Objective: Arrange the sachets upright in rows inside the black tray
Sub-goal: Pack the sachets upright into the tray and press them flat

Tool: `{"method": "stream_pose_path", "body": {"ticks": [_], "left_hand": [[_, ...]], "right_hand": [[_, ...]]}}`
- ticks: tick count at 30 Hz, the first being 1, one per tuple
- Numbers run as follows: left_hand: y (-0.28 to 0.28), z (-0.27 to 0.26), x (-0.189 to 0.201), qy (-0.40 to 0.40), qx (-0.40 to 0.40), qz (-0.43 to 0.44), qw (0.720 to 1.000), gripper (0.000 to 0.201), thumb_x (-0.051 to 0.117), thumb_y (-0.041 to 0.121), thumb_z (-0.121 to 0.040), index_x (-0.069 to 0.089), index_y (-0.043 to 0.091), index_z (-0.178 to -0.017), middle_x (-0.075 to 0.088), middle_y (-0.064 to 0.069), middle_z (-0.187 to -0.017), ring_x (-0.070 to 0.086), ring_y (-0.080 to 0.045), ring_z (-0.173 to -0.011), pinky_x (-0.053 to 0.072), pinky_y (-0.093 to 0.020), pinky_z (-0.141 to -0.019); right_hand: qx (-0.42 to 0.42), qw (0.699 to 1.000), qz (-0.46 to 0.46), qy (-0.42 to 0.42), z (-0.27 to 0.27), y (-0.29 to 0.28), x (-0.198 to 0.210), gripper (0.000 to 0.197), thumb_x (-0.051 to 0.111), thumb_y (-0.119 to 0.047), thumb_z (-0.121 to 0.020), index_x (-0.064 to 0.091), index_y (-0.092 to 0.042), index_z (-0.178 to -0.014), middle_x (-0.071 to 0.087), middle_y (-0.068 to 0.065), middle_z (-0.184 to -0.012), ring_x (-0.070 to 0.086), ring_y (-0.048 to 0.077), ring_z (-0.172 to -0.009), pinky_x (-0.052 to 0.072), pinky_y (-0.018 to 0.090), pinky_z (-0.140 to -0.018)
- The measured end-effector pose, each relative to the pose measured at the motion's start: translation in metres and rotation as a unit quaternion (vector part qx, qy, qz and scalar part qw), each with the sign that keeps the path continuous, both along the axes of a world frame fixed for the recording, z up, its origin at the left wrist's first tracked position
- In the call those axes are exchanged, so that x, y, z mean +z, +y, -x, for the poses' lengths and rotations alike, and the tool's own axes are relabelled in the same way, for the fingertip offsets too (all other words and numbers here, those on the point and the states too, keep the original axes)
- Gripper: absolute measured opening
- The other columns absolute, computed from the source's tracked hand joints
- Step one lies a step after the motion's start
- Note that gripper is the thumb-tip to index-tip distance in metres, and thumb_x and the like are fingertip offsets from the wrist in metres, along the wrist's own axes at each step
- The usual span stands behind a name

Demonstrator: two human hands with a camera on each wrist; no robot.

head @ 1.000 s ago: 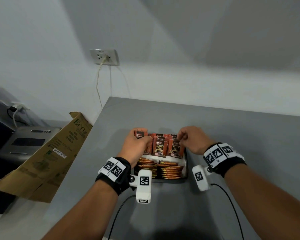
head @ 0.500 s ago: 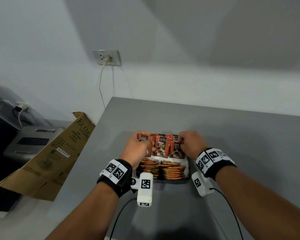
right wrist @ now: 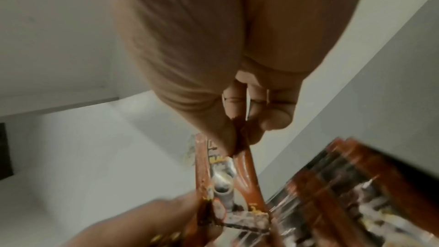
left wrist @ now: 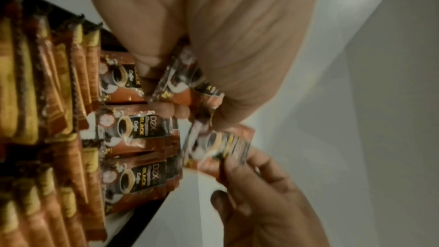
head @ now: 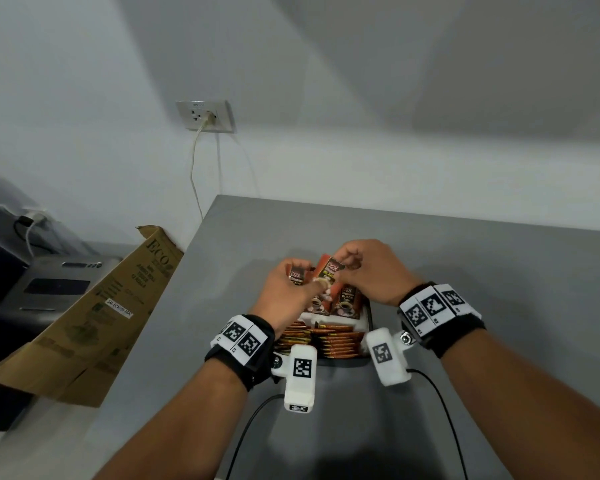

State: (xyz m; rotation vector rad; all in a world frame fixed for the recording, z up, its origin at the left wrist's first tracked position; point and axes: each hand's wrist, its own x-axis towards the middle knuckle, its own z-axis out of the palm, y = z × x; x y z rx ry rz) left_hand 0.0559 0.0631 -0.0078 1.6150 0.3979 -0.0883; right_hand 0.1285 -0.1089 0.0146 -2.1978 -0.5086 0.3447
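Observation:
The black tray (head: pixel 369 315) sits on the grey table and holds orange-brown coffee sachets. Packed rows of sachets (head: pixel 329 341) fill its near part, and upright sachets (head: pixel 347 303) face me behind them. My left hand (head: pixel 300 282) grips a few sachets (head: pixel 296 276) above the tray's far left; in the left wrist view its fingers (left wrist: pixel 152 63) curl round them. My right hand (head: pixel 347 265) pinches the top edge of one tilted sachet (head: pixel 329 271) lifted above the row. That sachet (right wrist: pixel 228 172) hangs from the right hand's fingertips (right wrist: pixel 223 138), its lower end near the left hand.
A flattened cardboard box (head: pixel 94 317) leans at the table's left edge, with a grey device (head: pixel 49 289) behind it. A wall socket (head: pixel 205 116) with a cord is on the far wall. Cables (head: pixel 444 410) trail from the wrist cameras over the near table.
Both hands were pressing on the back row in the tray. The right hand has since pulled one sachet up and leftward, and the left hand has risen with its sachets.

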Motion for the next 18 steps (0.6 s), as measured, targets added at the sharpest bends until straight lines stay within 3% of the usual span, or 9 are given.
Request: {"method": "stream_pose_path", "body": {"ticks": [3,6,8,10,13,18], "left_hand": [[0.012,0.000,0.000,0.025,0.066,0.019,0.997,0.024,0.060,-0.003,-0.088,0.061,0.013,-0.106,0.068,-0.009,-0.092,0.064,-0.012,-0.061,0.051,-0.026,-0.056],[0.021,0.001,0.000,0.041,0.088,0.055,0.994,0.026,0.046,-0.006,-0.085,0.062,0.008,-0.100,0.067,-0.015,-0.090,0.063,-0.026,-0.072,0.051,-0.038,-0.068],[0.022,0.002,-0.001,0.043,0.090,0.063,0.993,0.027,0.042,-0.007,-0.083,0.061,0.005,-0.098,0.063,-0.019,-0.088,0.058,-0.031,-0.074,0.049,-0.043,-0.069],[0.023,0.004,-0.001,0.041,0.086,0.051,0.994,0.026,0.043,-0.006,-0.081,0.061,0.005,-0.097,0.063,-0.022,-0.087,0.059,-0.033,-0.073,0.052,-0.044,-0.069],[0.028,0.007,-0.004,0.040,0.071,0.028,0.996,0.027,0.051,0.002,-0.076,0.065,0.007,-0.098,0.071,-0.023,-0.097,0.069,-0.037,-0.083,0.057,-0.052,-0.081],[0.034,0.012,-0.009,0.049,0.061,-0.012,0.997,0.024,0.062,0.007,-0.081,0.066,0.013,-0.103,0.075,-0.012,-0.099,0.074,-0.030,-0.090,0.059,-0.053,-0.086]], "right_hand": [[-0.021,0.997,0.073,0.010,-0.010,-0.017,-0.008,0.019,0.074,-0.008,-0.081,0.067,-0.025,-0.087,0.074,-0.007,-0.083,0.070,0.011,-0.082,0.052,0.025,-0.072],[-0.003,0.986,0.169,0.006,-0.011,-0.020,-0.025,0.021,0.071,-0.005,-0.082,0.064,-0.023,-0.090,0.066,-0.006,-0.092,0.063,0.015,-0.088,0.048,0.024,-0.070],[0.011,0.979,0.202,0.008,-0.008,-0.015,-0.035,0.022,0.070,-0.004,-0.083,0.062,-0.022,-0.092,0.065,-0.003,-0.098,0.063,0.017,-0.090,0.053,0.029,-0.076],[0.019,0.974,0.227,0.002,-0.006,-0.011,-0.044,0.021,0.070,-0.006,-0.084,0.059,-0.023,-0.091,0.066,-0.003,-0.097,0.063,0.016,-0.088,0.052,0.027,-0.072],[0.011,0.968,0.249,-0.021,-0.004,-0.007,-0.051,0.017,0.065,-0.007,-0.086,0.059,-0.021,-0.090,0.064,-0.004,-0.093,0.061,0.014,-0.083,0.042,0.022,-0.061],[0.003,0.965,0.253,-0.062,-0.003,-0.005,-0.054,0.012,0.065,-0.008,-0.087,0.061,-0.018,-0.093,0.058,0.000,-0.099,0.056,0.018,-0.089,0.044,0.028,-0.074]]}}
